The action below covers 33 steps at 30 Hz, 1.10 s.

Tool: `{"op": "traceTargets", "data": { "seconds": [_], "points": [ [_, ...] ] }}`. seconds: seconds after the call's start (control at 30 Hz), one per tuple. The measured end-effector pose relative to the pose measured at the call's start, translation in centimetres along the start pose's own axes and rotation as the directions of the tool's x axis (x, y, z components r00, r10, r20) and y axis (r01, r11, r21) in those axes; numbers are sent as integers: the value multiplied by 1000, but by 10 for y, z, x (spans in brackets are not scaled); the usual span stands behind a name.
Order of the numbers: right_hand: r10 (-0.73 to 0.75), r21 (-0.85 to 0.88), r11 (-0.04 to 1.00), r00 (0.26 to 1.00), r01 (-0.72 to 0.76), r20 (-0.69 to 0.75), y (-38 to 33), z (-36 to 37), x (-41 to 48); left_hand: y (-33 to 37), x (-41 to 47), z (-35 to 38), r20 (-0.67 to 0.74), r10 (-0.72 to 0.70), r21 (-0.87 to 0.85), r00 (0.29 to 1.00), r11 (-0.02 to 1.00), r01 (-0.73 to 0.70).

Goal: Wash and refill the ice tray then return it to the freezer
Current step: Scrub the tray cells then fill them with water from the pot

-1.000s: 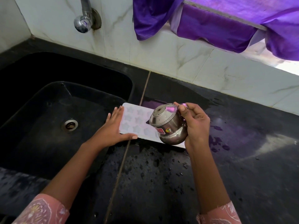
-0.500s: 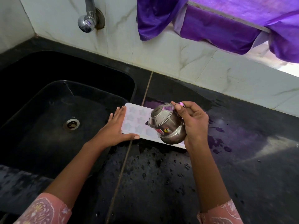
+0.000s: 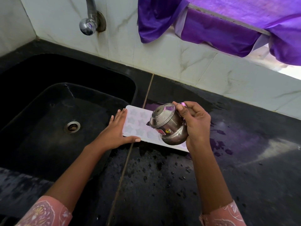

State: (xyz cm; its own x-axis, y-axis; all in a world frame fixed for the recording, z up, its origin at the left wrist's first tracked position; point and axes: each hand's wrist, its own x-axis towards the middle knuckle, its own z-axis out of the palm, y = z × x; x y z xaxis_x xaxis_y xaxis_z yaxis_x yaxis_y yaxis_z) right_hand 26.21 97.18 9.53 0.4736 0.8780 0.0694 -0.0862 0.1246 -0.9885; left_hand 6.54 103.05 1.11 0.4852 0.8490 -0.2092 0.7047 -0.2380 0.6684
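Observation:
A white ice tray with star-shaped cells lies flat on the wet black counter, beside the sink's right rim. My left hand rests flat against the tray's left end, thumb along its near edge. My right hand grips a small round steel pot and holds it tilted over the right half of the tray, mouth pointing left and down. The pot hides the tray's right cells. I cannot make out a stream of water.
A deep black sink with a metal drain lies to the left. A chrome tap juts from the marble wall above it. Purple cloth hangs over the sill at the back right. The counter holds scattered water drops.
The pot stays tilted over the tray, shifted very slightly. My left hand keeps its place at the tray's left end.

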Motion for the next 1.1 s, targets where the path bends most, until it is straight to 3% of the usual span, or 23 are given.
{"op": "traceTargets", "data": {
  "seconds": [0.53,1.1],
  "points": [
    [83,177,981,996,-76,-30,8,1,4,3,-3,-2,9,4,-1,1000,1000,-4],
    [59,57,996,996,-63,67,11,29,3,-17,9,7,-55,76,0,996,997,-76]
  ]
}}
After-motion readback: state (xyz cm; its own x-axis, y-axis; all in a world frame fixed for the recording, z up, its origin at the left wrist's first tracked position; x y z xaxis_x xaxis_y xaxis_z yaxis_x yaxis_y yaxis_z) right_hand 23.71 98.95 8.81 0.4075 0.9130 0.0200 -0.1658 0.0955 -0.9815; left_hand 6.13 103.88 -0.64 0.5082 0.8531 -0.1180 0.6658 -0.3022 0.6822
